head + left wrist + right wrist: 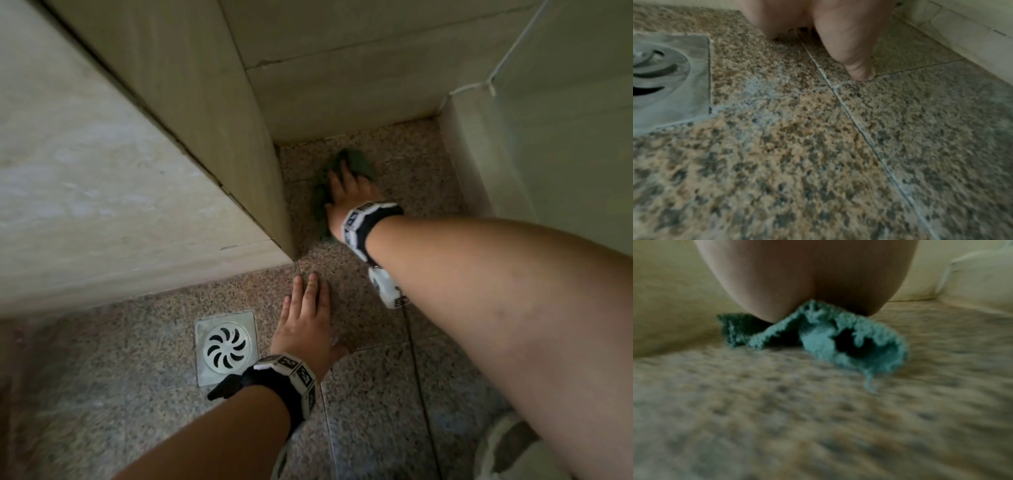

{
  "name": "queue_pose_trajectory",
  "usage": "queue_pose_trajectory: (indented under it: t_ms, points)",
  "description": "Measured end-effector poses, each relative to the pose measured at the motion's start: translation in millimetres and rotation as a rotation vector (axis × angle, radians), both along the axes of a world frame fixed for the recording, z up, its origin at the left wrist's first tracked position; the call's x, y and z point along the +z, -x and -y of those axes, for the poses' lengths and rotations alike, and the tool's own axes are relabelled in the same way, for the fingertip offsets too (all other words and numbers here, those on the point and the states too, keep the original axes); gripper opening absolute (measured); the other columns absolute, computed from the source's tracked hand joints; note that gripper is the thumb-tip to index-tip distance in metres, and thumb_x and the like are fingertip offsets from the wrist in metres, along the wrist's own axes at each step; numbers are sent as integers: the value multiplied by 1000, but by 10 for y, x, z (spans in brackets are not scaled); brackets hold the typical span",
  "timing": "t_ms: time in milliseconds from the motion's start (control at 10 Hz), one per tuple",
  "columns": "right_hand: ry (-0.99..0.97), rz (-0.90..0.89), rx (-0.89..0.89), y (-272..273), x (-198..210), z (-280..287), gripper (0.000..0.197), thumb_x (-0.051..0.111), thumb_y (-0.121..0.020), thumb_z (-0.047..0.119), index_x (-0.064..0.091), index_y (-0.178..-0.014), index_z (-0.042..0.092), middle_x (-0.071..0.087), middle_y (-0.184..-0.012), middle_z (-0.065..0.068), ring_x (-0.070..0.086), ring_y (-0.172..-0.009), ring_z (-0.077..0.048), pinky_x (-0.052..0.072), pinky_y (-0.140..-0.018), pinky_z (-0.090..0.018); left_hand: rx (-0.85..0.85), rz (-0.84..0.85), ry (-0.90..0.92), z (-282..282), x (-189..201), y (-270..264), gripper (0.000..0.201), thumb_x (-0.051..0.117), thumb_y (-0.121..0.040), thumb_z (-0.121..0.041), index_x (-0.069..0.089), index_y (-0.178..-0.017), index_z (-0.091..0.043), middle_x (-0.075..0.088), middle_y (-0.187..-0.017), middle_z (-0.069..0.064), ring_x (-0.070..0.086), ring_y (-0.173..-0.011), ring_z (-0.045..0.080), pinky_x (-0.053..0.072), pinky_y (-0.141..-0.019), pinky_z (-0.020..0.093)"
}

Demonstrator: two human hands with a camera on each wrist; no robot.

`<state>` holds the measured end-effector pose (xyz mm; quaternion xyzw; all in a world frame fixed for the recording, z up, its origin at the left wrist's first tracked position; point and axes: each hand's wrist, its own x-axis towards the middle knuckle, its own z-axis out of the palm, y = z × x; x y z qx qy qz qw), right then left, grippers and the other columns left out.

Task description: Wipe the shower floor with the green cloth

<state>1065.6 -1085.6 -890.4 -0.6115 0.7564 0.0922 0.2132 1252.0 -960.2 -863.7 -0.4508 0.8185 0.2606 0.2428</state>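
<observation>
The floor (376, 394) is speckled brown-and-grey granite tile with thin pale grout lines, running into a narrow recess between beige tiled walls (120, 171). The cloth (363, 168) is a small, dark green, nubbly rag, bunched and creased, lying on the floor deep in that recess under the right hand (346, 195). That hand lies flat on it with fingers spread and fairly straight, pressing it down; green shows past the fingertips and beside the thumb. The left hand (305, 318) rests open on bare tile nearer the person, fingers straight and together, pointing at the wall corner, with a square metal drain (226, 346) just to its left. The head view alone shows both hands and the cloth's place in the recess. The right wrist view, blurred, shows the cloth (818, 339) paler, teal, rumpled into open folds with a loose thread trailing out beneath the palm. The left wrist view shows the thumb (857, 68) tip touching a grout crossing and the drain's curved slots.
</observation>
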Motion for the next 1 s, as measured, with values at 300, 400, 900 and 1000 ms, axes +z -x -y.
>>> queue_pose_trajectory:
  t_ms: [300, 400, 900, 1000]
  points:
    - [-23, -49, -294, -21, 103, -822, 70, 30, -103, 43, -4, -158, 16, -14, -164, -8, 10, -148, -33, 13, -120, -43, -32, 61, -38, 24, 37, 51, 115, 57, -89, -62, -23, -153, -10, -29, -161, 6, -24, -148, 33, -5, -121, 45]
    - [-27, 9, -312, -305, 119, -1164, 69, 30, -103, 41, -4, -158, 15, -16, -164, -7, 7, -148, -33, 11, -120, -45, -8, 44, -12, 32, 25, 71, 109, 56, -92, -58, -21, -154, -10, -26, -162, 6, -21, -149, 32, -1, -121, 44]
    - [-446, -16, -146, -425, 650, -1100, 78, 41, -103, 44, -4, -157, 9, -5, -163, -18, 13, -146, -41, 23, -117, -48, -118, 108, 10, 545, 451, 349, 53, 55, -96, -27, 38, -145, -13, 35, -146, 13, 36, -134, 35, 40, -107, 46]
    - [-515, 28, -93, -387, 1287, -1054, 70, 50, -101, 33, 16, -155, 5, 18, -160, -19, 26, -143, -37, 22, -117, -50, -65, 147, -49, 558, 715, 479, 44, 53, -97, -28, 46, -138, -14, 42, -138, 14, 44, -127, 35, 43, -101, 45]
